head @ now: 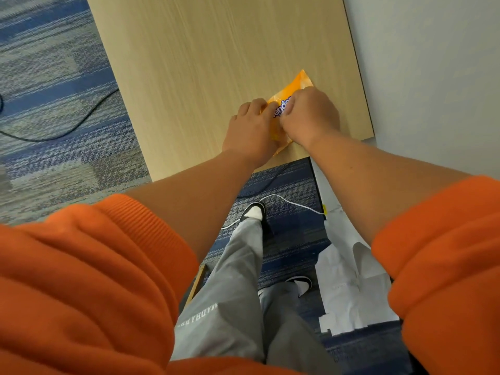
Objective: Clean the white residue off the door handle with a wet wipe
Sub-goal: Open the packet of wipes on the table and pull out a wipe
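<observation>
Orange wipe pack, pale woodgrain table, blue-grey striped carpet, orange sleeves

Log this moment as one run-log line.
left hand: holds wipe pack; right hand: pinches its top; wipe pack: on table; door handle: not in view

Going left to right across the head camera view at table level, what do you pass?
Black cable on the blue-grey carpet, light wooden tabletop, left hand, orange plastic wipe packet, right hand, white wall.
</observation>
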